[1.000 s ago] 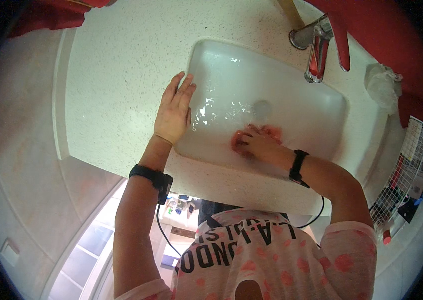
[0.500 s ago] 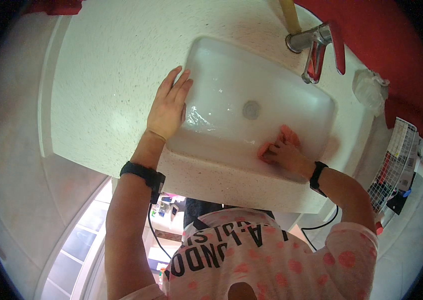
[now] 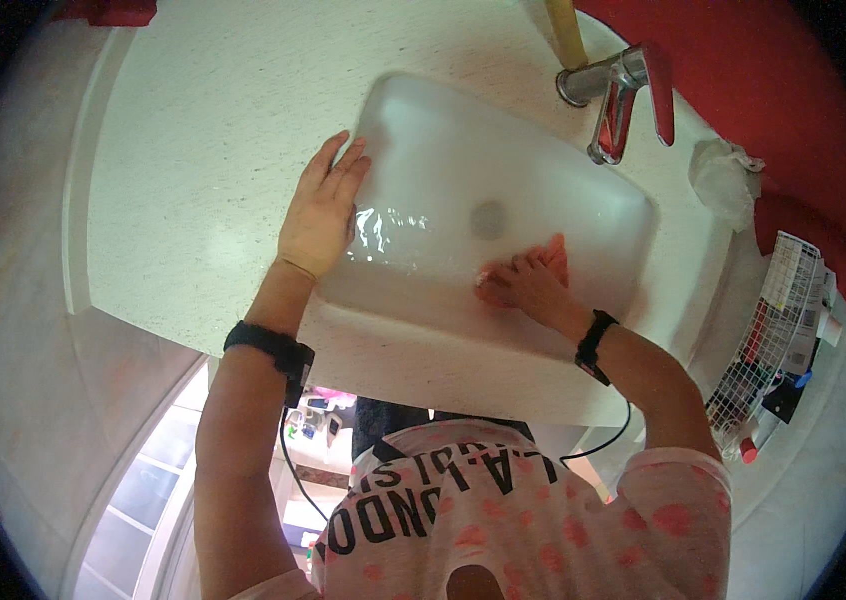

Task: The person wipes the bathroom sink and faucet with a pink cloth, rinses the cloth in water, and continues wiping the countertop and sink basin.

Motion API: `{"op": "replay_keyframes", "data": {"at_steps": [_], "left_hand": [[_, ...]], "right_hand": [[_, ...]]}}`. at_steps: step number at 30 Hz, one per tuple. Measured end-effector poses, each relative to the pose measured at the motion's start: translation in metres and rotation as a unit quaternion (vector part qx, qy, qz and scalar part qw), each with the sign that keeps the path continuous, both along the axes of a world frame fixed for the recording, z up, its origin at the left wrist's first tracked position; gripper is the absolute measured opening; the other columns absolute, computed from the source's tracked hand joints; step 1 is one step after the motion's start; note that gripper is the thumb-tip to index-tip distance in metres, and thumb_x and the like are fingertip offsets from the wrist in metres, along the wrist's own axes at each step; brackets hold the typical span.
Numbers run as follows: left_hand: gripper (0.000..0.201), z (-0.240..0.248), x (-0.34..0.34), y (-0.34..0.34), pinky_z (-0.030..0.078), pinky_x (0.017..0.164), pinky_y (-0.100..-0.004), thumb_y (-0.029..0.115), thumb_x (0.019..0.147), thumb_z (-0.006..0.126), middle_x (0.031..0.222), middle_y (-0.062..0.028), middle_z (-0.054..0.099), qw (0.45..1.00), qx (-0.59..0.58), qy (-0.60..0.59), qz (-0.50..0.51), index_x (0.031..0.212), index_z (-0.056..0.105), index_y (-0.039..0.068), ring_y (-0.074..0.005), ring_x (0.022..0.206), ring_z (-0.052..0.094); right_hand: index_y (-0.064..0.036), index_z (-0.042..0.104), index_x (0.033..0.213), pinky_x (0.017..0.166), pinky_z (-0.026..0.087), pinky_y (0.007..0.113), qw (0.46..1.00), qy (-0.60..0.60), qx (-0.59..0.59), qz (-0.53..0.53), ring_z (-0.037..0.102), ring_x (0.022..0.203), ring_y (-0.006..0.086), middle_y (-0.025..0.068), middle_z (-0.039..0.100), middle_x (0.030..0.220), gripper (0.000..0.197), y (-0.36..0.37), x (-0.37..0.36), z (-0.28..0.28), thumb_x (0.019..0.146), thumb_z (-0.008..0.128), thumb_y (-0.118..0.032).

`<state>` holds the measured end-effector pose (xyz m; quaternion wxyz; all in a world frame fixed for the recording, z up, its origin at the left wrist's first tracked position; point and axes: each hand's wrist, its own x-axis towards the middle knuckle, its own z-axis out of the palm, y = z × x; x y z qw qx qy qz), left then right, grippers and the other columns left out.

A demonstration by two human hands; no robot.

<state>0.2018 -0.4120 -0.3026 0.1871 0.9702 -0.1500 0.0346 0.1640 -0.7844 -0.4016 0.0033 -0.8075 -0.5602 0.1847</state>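
A white rectangular sink, set in a pale speckled countertop, holds cloudy water with glints on its left side. Through the water the round drain shows as a grey blur. My right hand is down in the near right part of the sink, fingers curled over an orange-red cloth. Flat on the counter at the sink's left rim rests my left hand, its fingers stretched out and holding nothing. Black bands circle both wrists.
Behind the sink, at the right, stands a chrome faucet with a red lever. A crumpled clear plastic bag sits on the counter's right end. Beyond it hangs a white wire basket with various items. Red wall covering borders the back right.
My right hand has moved left with the cloth, toward the middle of the sink. The drain looks blurrier under the water. The whole view has shifted slightly; my left hand stays at the rim.
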Motion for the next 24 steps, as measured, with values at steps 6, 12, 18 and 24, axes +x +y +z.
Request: {"op": "replay_keyframes", "data": {"at_steps": [6,12,18,24], "left_hand": [[0.053,-0.004,0.005,-0.004,0.037,0.109,-0.039,-0.01,0.067,0.057,0.139,-0.0079,0.045,0.999,-0.019,-0.022,-0.02,0.119,0.053,0.001,-0.0285,0.135,0.033],[0.052,-0.004,0.0,0.002,0.036,0.11,-0.0392,-0.012,0.068,0.054,0.139,-0.0081,0.046,0.999,-0.035,-0.021,-0.012,0.118,0.053,0.0,-0.0295,0.135,0.034],[0.049,-0.006,0.0,0.001,0.037,0.108,-0.0366,-0.006,0.069,0.059,0.136,-0.0077,0.047,0.999,0.003,-0.049,-0.013,0.117,0.055,0.001,-0.0265,0.134,0.034],[0.045,-0.014,-0.003,0.009,0.038,0.107,-0.0363,-0.005,0.071,0.06,0.133,-0.007,0.05,0.997,-0.016,-0.081,-0.012,0.115,0.056,0.0,-0.0257,0.133,0.034]], "right_hand": [[-0.0181,0.058,0.121,0.091,0.043,0.041,0.873,0.334,0.05,-0.351,0.048,0.106,0.0298,0.0054,0.047,0.127,0.043,-0.035,0.033,-0.042,0.079,0.058,-0.01],[-0.0217,0.053,0.13,0.103,0.038,0.045,0.96,-0.051,-0.106,-0.255,0.038,0.126,0.0328,0.0105,0.039,0.137,0.06,-0.015,0.003,0.028,0.073,0.069,-0.014],[-0.0261,0.054,0.127,0.099,0.043,0.04,0.91,0.154,-0.079,-0.377,0.038,0.128,0.0325,0.0049,0.044,0.134,0.051,-0.04,0.019,0.007,0.078,0.064,-0.014],[-0.011,0.058,0.119,0.097,0.042,0.043,0.966,-0.164,-0.176,-0.098,0.045,0.119,0.033,0.0074,0.053,0.123,0.039,-0.076,0.084,0.04,0.08,0.059,-0.008]]}}
